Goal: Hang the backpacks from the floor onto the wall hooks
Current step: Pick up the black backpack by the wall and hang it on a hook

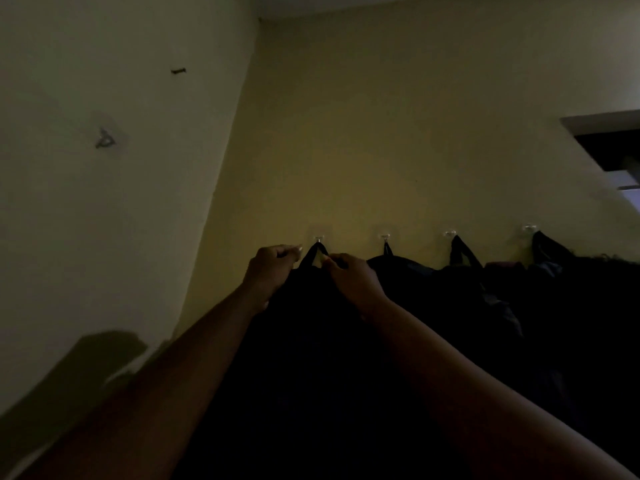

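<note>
Two bare forearms rise from the bottom edge of the frame toward the centre, where the hands meet at a row of small clear hooks on a dim yellowish wall (398,133). Between the arms hangs a black backpack (311,341), its body filling the lower middle of the frame in deep shadow, so its details cannot be made out. Its top loop (316,252) forms a narrow peak that sits over the leftmost hook (318,238). On the left side of that loop, the left hand (268,268) is curled closed against the bag's upper edge, though the dark makes it unclear exactly what its fingers pinch. On the right side, the right hand (349,275) has its fingers closed on the loop just below the hook. To the right, along the middle of the frame, three more hooks carry dark bags: the second hook (385,236) holds a short strap, the third hook (450,233) a taller loop, and the fourth hook (529,227) another dark bag near the right edge. These hung bags (485,289) overlap one another in shadow. In the upper left, a side wall (104,202) shows a small dark nail (178,71) and a pale bracket (104,138). A dark opening (613,147) sits at the right edge.
</note>
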Motion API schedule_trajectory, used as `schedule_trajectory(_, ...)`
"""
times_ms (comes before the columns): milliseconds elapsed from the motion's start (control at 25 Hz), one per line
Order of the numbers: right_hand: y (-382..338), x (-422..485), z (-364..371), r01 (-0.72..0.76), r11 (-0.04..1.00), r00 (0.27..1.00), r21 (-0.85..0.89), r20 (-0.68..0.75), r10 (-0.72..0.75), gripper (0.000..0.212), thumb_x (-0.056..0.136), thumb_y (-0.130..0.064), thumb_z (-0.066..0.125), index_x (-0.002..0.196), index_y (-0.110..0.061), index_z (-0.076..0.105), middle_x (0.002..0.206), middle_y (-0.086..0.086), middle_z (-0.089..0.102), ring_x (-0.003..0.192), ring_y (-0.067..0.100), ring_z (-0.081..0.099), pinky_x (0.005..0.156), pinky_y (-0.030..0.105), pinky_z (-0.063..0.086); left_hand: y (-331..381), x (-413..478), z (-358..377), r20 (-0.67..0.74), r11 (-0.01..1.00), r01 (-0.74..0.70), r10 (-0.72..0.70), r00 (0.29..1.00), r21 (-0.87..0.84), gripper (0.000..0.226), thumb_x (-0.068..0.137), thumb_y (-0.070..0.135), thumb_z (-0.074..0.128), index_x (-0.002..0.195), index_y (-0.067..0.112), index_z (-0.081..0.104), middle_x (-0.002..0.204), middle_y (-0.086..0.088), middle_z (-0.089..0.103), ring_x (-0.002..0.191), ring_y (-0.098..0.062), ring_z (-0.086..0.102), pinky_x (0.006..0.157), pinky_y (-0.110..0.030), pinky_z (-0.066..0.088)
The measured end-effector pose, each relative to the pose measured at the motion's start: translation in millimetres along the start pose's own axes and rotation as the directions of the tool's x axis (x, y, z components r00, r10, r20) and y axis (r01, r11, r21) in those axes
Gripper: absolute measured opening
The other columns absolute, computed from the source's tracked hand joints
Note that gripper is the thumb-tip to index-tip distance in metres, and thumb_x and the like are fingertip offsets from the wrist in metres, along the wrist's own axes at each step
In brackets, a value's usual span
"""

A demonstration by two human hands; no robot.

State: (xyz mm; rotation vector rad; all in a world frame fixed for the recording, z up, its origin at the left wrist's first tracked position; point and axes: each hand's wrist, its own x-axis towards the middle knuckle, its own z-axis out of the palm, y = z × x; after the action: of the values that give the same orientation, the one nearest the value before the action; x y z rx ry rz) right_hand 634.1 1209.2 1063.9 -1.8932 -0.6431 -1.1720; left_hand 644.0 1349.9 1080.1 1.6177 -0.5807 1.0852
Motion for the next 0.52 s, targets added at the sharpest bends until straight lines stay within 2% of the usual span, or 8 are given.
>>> schedule_trajectory(80,-4.5,-19.7,-8.2,-0.087,0.988,0.996,0.127,0.014,0.085,0.043,0.096,-0.039,0.042,0.127,-0.013,0.056,0.126,0.01,0.063,0.116,0.025,0.058,0.101,0.037,0.046,14.1,-33.0,2.3,-0.051,0.999,0.013,-0.01,0.999,0.046,0.039,0.092,0.036,0.052,0.123,0.014,0.061,0.12,-0.008,0.065,0.108,-0.025,0.061,0.087,-0.031,0.048)
schedule_trajectory(160,-12.5,-40.7,-22.0,-0.18,0.955,0.984,0.234,0.031,0.178,0.043,0.095,-0.04,0.042,0.125,-0.014,0.058,0.123,0.011,0.064,0.114,0.026,0.059,0.102,0.043,0.047,31.8,-64.4,1.8,-0.073,0.996,0.059,-0.054,0.996,0.071,0.042,0.093,0.039,0.048,0.126,0.015,0.058,0.127,-0.008,0.062,0.114,-0.026,0.058,0.088,-0.028,0.044)
schedule_trajectory(240,-24.3,-64.6,-36.1,-0.246,0.908,0.969,0.34,0.051,0.243,0.045,0.094,-0.044,0.041,0.121,-0.013,0.06,0.117,0.01,0.065,0.109,0.026,0.061,0.1,0.044,0.048,46.9,-92.9,-2.9,-0.055,0.993,0.105,-0.102,0.993,0.051,0.045,0.094,0.041,0.045,0.129,0.015,0.055,0.131,-0.009,0.059,0.119,-0.026,0.055,0.094,-0.029,0.044)
schedule_trajectory(320,-43.1,-95.7,-54.2,-0.302,0.855,0.952,0.421,0.083,0.295,0.045,0.095,-0.045,0.04,0.117,-0.011,0.059,0.107,0.008,0.065,0.106,0.025,0.061,0.1,0.043,0.046,61.4,-122.3,-8.4,-0.02,0.991,0.135,-0.136,0.991,-0.016,0.046,0.095,0.041,0.041,0.13,0.014,0.053,0.133,-0.01,0.057,0.121,-0.028,0.054,0.104,-0.035,0.043)
schedule_trajectory(360,-50.8,-112.0,-62.2,-0.318,0.843,0.946,0.434,0.094,0.309,0.044,0.096,-0.044,0.039,0.115,-0.01,0.059,0.109,0.011,0.064,0.108,0.028,0.06,0.102,0.043,0.043,66.5,-137.6,-8.4,0.005,0.987,0.148,-0.148,0.989,-0.061,0.046,0.096,0.04,0.04,0.13,0.012,0.053,0.131,-0.01,0.057,0.122,-0.028,0.053,0.105,-0.037,0.042)
schedule_trajectory(440,-66.5,-149.3,-79.1,-0.359,0.821,0.931,0.444,0.104,0.351,0.05,0.096,-0.043,0.039,0.118,-0.001,0.055,0.129,0.022,0.056,0.122,0.037,0.052,0.106,0.047,0.038,78.1,-172.0,-6.8,0.062,0.978,0.185,-0.18,0.982,-0.094,0.049,0.097,0.039,0.035,0.133,0.008,0.049,0.128,-0.01,0.055,0.127,-0.029,0.048,0.103,-0.035,0.038)
schedule_trajectory(520,-84.3,-193.4,-95.8,-0.42,0.788,0.902,0.45,0.111,0.417,0.054,0.096,-0.044,0.039,0.125,0.001,0.049,0.137,0.023,0.05,0.127,0.037,0.047,0.108,0.047,0.036,91.1,-210.3,-10.2,0.113,0.96,0.235,-0.219,0.969,-0.151,0.052,0.097,0.041,0.032,0.139,0.01,0.041,0.142,-0.01,0.046,0.134,-0.027,0.041,0.106,-0.035,0.033)
